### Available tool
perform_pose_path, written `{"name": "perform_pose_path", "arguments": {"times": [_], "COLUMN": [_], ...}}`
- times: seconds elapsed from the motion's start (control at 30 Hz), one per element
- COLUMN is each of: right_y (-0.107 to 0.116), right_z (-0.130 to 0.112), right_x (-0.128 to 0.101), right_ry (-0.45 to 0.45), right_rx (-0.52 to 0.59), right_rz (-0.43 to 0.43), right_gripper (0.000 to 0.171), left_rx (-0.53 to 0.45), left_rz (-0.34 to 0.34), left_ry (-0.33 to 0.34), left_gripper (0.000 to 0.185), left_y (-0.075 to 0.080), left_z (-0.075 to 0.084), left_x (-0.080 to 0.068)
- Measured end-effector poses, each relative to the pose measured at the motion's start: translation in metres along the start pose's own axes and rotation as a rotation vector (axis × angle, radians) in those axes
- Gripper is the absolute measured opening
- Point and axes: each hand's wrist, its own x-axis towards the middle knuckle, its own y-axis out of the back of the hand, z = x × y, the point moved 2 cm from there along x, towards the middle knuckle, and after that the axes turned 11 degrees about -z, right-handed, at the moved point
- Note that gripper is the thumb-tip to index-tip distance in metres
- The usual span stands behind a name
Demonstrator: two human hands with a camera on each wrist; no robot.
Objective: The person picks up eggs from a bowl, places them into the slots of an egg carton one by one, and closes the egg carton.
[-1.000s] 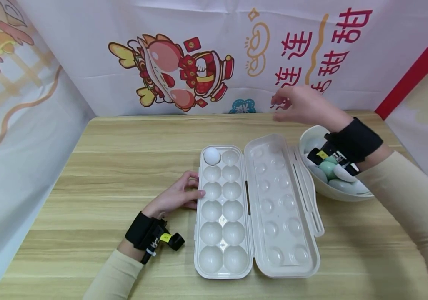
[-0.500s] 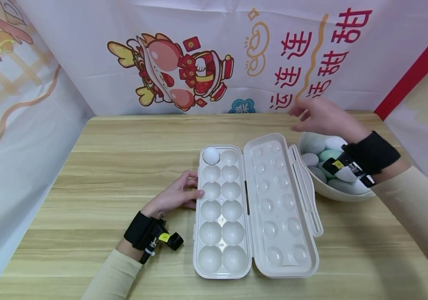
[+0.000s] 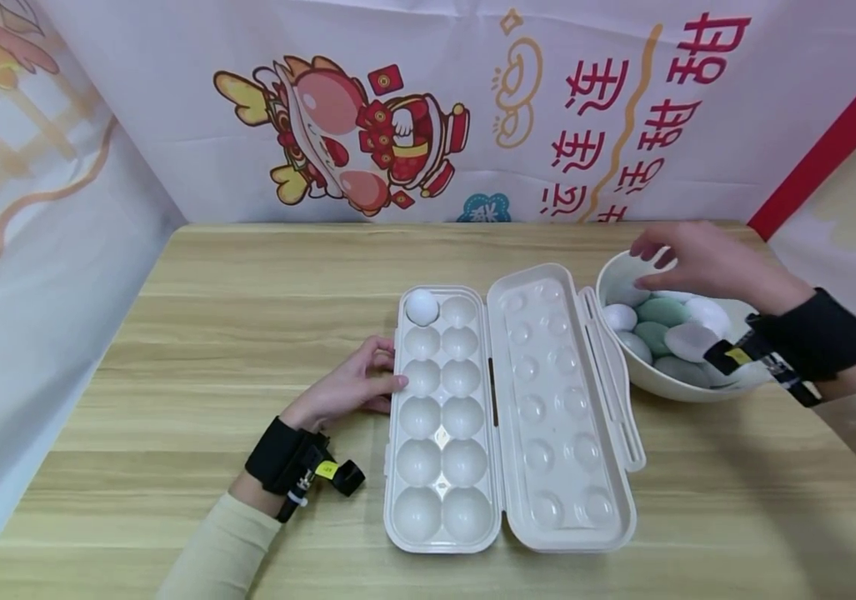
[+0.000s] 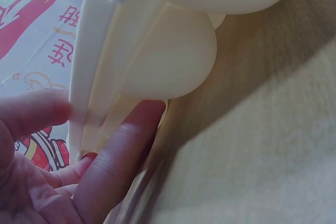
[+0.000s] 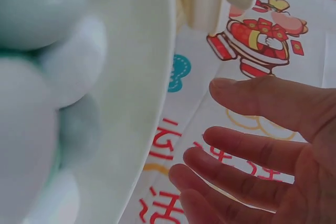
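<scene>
- Both arms wore long beige sleeves.
- The left hand (image 3: 348,387) had a black wrist strap carrying a small camera with a yellow tag.
- The right hand (image 3: 705,258) wore a matching strap.

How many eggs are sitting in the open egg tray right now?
1. A single white egg sits in the far-left cup of the cream plastic egg tray; the other eleven cups are empty. None look hidden.

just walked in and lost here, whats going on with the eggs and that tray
A person sits at a wooden table with an open egg tray. One white egg lies in its far left cup; the other cups are bare. The left hand rests against the tray's left edge. The right hand, fingers open, hovers over a white bowl of white and green eggs, holding nothing.
</scene>
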Motion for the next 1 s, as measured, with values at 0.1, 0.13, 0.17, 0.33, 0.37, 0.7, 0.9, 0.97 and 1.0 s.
{"name": "perform_pose_path", "arguments": {"times": [0.1,0.13,0.17,0.33,0.37,0.7,0.9,0.97,1.0], "right_y": [-0.003,-0.004,-0.004,-0.009,-0.01,-0.019,-0.025,-0.027,-0.028], "right_z": [0.008,0.01,0.013,0.025,0.027,0.031,0.03,0.03,0.03], "right_x": [-0.007,-0.01,-0.012,-0.023,-0.024,-0.032,-0.031,-0.032,-0.032], "right_ry": [-0.021,-0.026,-0.031,-0.049,-0.048,-0.012,-0.016,-0.03,-0.036], "right_rx": [-0.041,-0.055,-0.062,-0.098,-0.106,-0.05,-0.037,-0.039,-0.044], "right_rz": [-0.019,-0.025,-0.031,-0.082,-0.099,-0.348,-0.398,-0.404,-0.409], "right_gripper": [0.045,0.044,0.044,0.045,0.045,0.052,0.053,0.053,0.053], "left_rx": [0.003,0.004,0.005,0.011,0.011,0.007,-0.005,-0.006,-0.006], "left_rz": [-0.001,-0.001,0.0,0.005,0.006,0.014,0.009,0.007,0.005], "left_ry": [-0.003,-0.004,-0.004,-0.003,-0.002,0.01,0.004,0.001,0.0], "left_gripper": [0.045,0.045,0.045,0.045,0.045,0.045,0.045,0.045,0.045], "left_y": [0.0,0.001,0.001,0.002,0.002,0.004,0.003,0.002,0.002], "left_z": [0.001,0.001,0.002,0.003,0.003,0.003,0.001,0.001,0.0], "left_x": [0.0,0.0,0.0,0.0,0.0,0.0,0.0,0.001,0.001]}}
